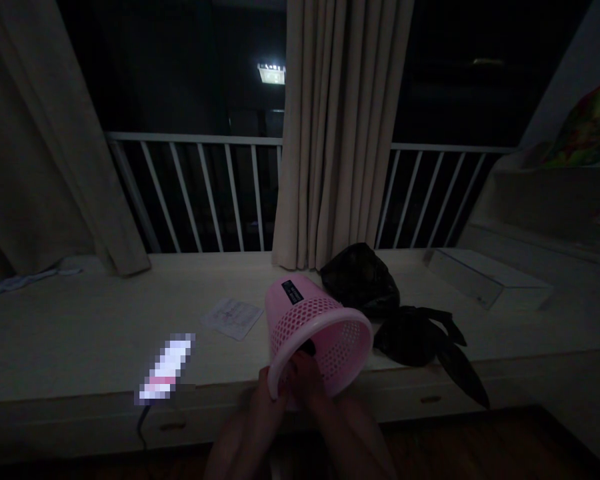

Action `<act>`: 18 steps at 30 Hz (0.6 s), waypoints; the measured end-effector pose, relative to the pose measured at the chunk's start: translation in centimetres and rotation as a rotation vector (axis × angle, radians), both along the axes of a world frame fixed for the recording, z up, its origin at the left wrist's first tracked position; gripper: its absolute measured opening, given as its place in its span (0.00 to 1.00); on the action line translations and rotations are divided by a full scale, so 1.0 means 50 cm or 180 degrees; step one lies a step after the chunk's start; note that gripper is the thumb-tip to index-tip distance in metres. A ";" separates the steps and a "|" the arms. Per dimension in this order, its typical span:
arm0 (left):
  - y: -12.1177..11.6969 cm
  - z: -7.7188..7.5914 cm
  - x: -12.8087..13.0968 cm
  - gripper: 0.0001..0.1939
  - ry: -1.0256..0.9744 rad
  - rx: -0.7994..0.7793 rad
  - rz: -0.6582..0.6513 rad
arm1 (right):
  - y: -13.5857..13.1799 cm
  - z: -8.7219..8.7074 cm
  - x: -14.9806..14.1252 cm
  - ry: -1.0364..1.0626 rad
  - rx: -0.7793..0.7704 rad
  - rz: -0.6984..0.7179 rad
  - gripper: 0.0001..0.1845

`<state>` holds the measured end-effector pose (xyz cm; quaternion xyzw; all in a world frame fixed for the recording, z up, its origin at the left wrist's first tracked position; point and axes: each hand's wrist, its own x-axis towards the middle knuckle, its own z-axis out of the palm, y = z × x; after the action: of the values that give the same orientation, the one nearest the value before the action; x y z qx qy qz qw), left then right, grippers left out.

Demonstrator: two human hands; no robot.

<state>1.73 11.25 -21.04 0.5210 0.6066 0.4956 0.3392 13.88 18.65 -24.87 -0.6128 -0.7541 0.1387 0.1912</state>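
A pink plastic waste basket (300, 320) with a perforated wall and a dark label lies tilted on its side, its mouth facing me. My left hand (270, 390) is closed on the near left part of its rim. Inside the mouth is my right hand (304, 373), with its fingers bent inward. Something small and dark (308, 347) shows just beyond those fingers; I cannot make out what it is or whether the hand holds it. Behind the basket sits a full black plastic bag (363, 280). Another black bag (415, 337), with loose ends, lies to the right.
The pale window ledge (105, 320) has drawers below. On it lie a printed paper sheet (233, 317), a glowing pixelated screen (166, 370) with a cable, and a clear box (490, 277). Beige curtains (343, 133) hang before a white railing (200, 193).
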 end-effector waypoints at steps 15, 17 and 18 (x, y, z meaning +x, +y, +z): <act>-0.001 -0.006 -0.001 0.29 0.0102 -0.0129 0.0000 | 0.004 -0.005 0.016 -0.0001 0.0049 -0.0150 0.20; -0.002 -0.003 -0.002 0.29 0.0083 -0.0176 0.0010 | 0.005 -0.006 0.018 -0.0026 0.0082 -0.0146 0.20; -0.002 -0.003 -0.003 0.29 0.0071 -0.0183 0.0009 | 0.006 -0.006 0.019 -0.0039 0.0096 -0.0144 0.20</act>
<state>1.58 11.17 -21.19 0.5157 0.6250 0.4726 0.3464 14.82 18.93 -25.16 -0.6276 -0.7432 0.1191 0.1989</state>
